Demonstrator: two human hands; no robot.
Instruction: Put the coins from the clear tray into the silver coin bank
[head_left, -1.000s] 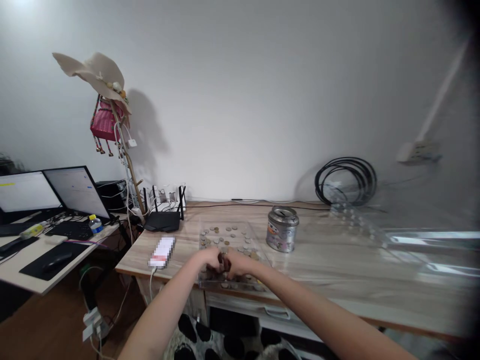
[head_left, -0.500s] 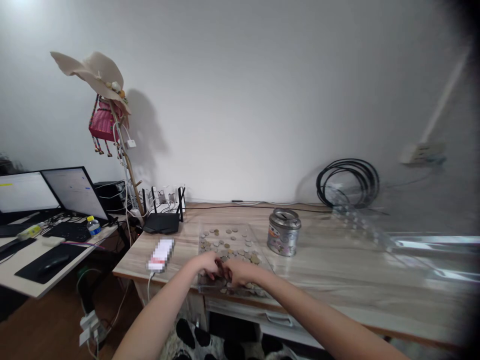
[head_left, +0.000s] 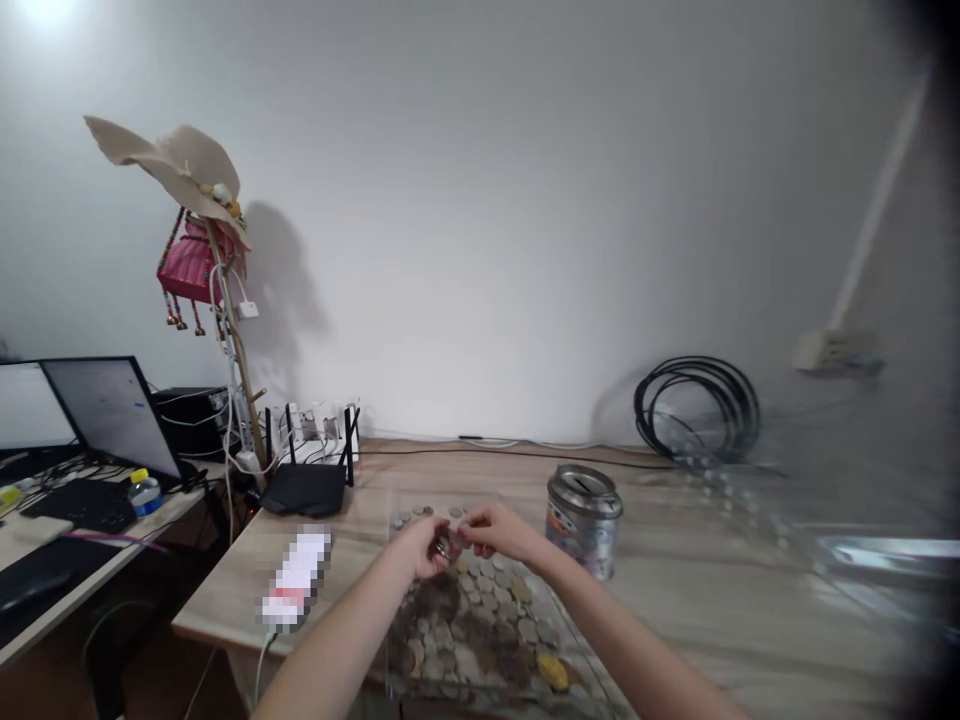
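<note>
Over a clear tray [head_left: 397, 680] full of coins [head_left: 480, 625] on the wooden desk, both my hands meet. My left hand [head_left: 424, 545] is cupped with its fingers curled round a few coins. My right hand [head_left: 491, 528] pinches a small coin at the left hand's fingertips. A silver money tin [head_left: 583, 518] with a slot in its lid stands just right of my right hand.
A phone [head_left: 294, 590] on a cable lies left of the tray. A black router [head_left: 304, 485] and power strip sit at the back left. Coiled black cable [head_left: 694, 410] leans on the wall. Monitors [head_left: 105, 410], a bottle [head_left: 144, 492] and a hat stand [head_left: 225, 330] are at left.
My hands have risen from the tray's near end to above its far end, still together. The view has tilted down and nearer, so the tray looks larger.
</note>
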